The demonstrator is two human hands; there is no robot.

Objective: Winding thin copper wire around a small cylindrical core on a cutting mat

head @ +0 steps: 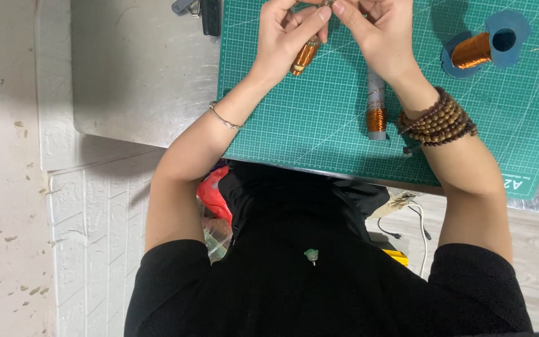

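A small item, too cut off at the top edge of the view to be identified, is pinched between the closed fingertips of the left hand and the right hand. A short copper-wound cylindrical coil is seen under the left palm; whether it is gripped cannot be told. A grey rod wound with copper wire at its near end lies on the green gridded cutting mat below the right hand. A blue-flanged spool of copper wire rests well to the right. The mat is carried by a grey metal desk. A thin metal bangle and brown wooden bead bracelets are worn on the wrists.
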